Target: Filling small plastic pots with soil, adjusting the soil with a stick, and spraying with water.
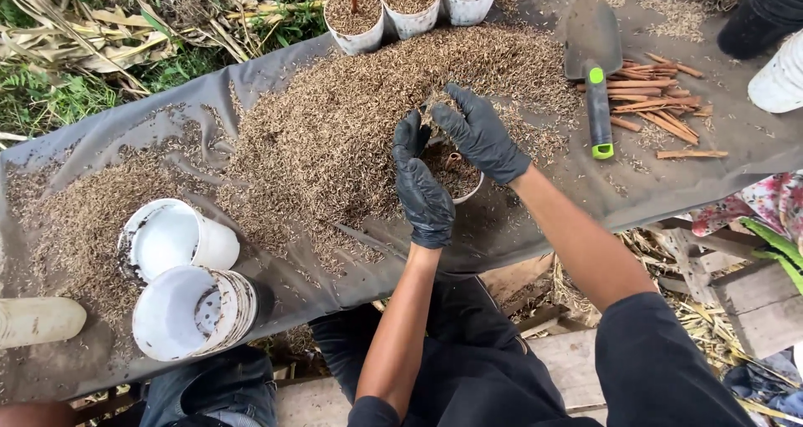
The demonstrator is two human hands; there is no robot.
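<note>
Both my hands wear black gloves. My left hand [422, 194] grips the near rim of a white cup [469, 193] that is partly filled with brown husks and holds a short stick. My right hand [478, 132] hovers over the cup's far side, fingers curled around a pinch of husks. The cup stands on a grey sheet [519, 218], at the edge of a wide heap of husks [335, 134].
Three filled white cups [410, 5] stand at the sheet's far edge. A trowel with a green handle [595, 84] lies beside cut sticks [657, 97]. Empty stacked white cups [188, 289] lie at the left. Another person's shoes [769, 42] are at the top right.
</note>
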